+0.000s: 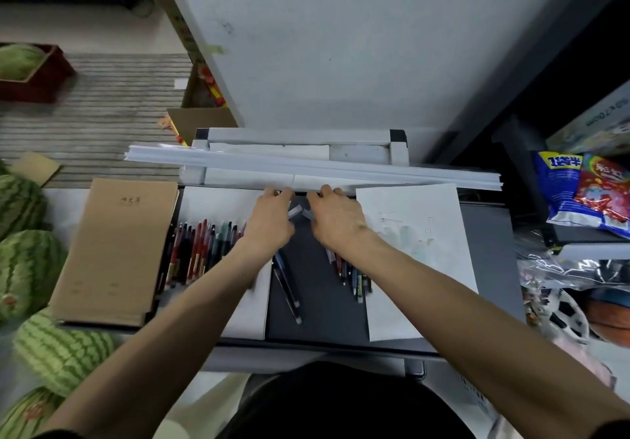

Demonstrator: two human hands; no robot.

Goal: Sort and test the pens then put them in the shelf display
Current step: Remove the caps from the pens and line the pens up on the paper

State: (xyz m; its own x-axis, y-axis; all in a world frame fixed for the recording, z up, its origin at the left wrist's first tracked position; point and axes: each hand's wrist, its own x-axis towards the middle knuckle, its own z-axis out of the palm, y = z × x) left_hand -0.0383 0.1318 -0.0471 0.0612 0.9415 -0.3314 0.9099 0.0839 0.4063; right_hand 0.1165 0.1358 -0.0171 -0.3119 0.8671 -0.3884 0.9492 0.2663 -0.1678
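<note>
My left hand (271,220) and my right hand (335,218) meet over the dark tabletop (320,309), each gripping pens whose clear ends (300,212) stick out between the hands. The pens in my right hand trail back under the wrist (351,273). A row of red, dark and green pens (201,251) lies on a white sheet at the left. Two dark pens (286,285) lie loose in the middle. A scribbled test paper (419,244) lies to the right.
A brown notebook (119,251) lies left of the pens. Long white strips (313,169) cross the table's far edge in front of a white shelf frame (300,138). Watermelons (30,268) sit at the left, snack bags (586,189) at the right.
</note>
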